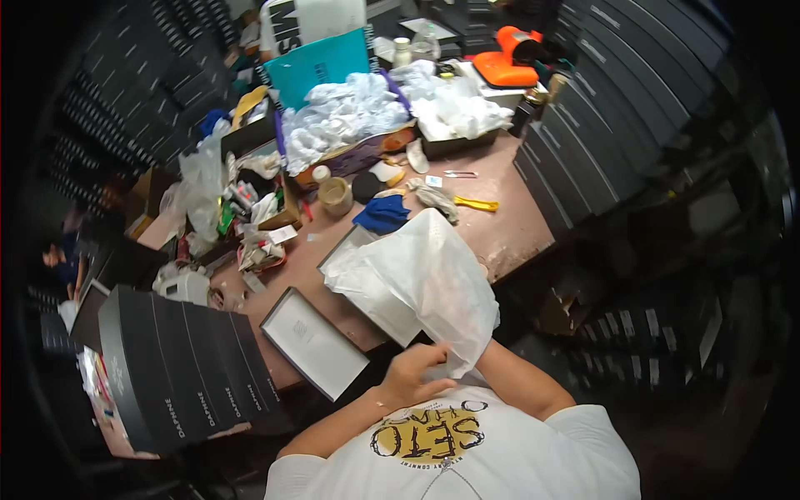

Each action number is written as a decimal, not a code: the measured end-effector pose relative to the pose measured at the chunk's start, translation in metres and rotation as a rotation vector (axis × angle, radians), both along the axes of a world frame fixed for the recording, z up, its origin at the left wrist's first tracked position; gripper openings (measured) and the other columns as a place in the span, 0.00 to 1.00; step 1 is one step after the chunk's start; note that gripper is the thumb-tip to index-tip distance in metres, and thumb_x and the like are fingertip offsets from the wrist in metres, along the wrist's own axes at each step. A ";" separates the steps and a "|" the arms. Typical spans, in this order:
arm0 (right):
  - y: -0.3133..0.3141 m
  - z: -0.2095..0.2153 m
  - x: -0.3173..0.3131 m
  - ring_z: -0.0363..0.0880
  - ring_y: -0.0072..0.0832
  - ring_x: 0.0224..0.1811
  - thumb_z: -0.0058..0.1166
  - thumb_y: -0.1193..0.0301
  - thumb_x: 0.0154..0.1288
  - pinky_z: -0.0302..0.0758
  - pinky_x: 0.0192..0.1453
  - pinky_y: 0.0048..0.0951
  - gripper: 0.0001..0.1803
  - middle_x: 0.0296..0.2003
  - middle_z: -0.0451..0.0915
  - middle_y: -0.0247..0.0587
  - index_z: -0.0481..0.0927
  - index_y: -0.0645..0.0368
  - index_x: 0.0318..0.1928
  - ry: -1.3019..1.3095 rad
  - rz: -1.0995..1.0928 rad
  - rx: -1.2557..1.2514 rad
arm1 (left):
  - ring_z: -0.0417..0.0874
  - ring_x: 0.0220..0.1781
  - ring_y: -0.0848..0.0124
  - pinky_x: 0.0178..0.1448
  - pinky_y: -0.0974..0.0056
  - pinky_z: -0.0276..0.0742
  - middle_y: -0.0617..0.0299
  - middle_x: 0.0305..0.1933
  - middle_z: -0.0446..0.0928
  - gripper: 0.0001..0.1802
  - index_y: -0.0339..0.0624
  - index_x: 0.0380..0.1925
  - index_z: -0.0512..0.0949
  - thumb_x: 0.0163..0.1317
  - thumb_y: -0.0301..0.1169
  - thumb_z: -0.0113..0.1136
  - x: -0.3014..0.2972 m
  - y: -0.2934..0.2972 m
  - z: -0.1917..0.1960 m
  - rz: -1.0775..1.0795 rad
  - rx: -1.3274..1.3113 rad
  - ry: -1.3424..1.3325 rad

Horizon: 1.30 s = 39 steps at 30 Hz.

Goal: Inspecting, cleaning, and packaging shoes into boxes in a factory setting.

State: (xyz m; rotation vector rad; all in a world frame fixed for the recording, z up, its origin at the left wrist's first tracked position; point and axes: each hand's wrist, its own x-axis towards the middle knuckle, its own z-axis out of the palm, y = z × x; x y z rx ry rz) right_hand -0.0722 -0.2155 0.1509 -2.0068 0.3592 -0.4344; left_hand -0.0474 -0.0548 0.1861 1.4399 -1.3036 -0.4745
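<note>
A thin white bag or sheet billows up in front of me, over an open box with a white inside. My right forearm runs up into or behind this white material, which hides my right hand; a pinkish shape shows faintly through it. At its lower edge is my left hand, thumb and fingers apart, with no object visible between them. To the left, a shallow box lid with a dark rim and pale inside lies tilted at the table edge.
Dark shoeboxes are stacked at left, with more at right. On the pink table lie a blue cloth, a yellow-handled tool and a jar. Crumpled white paper fills a box behind; an orange device stands beyond.
</note>
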 end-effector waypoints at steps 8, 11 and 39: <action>0.054 0.007 0.032 0.73 0.38 0.58 0.52 0.67 0.62 0.69 0.60 0.34 0.25 0.55 0.74 0.51 0.70 0.59 0.60 -0.013 0.602 -0.267 | 0.69 0.63 0.58 0.67 0.50 0.65 0.56 0.61 0.69 0.33 0.38 0.61 0.64 0.58 0.38 0.63 0.035 0.018 -0.043 0.913 -0.305 1.632; 0.015 -0.004 0.002 0.70 0.35 0.61 0.54 0.65 0.63 0.67 0.63 0.36 0.29 0.59 0.70 0.49 0.65 0.59 0.63 0.182 0.684 0.314 | 0.77 0.53 0.61 0.59 0.56 0.73 0.51 0.54 0.75 0.25 0.31 0.54 0.69 0.57 0.28 0.62 0.062 0.046 -0.037 1.198 -0.325 1.071; 0.006 -0.116 0.073 0.77 0.48 0.48 0.58 0.61 0.57 0.74 0.51 0.43 0.27 0.44 0.77 0.57 0.73 0.67 0.51 0.562 0.470 -0.266 | 0.79 0.41 0.72 0.47 0.66 0.74 0.57 0.43 0.79 0.15 0.28 0.48 0.73 0.67 0.29 0.51 0.209 0.051 -0.021 1.087 -0.083 0.539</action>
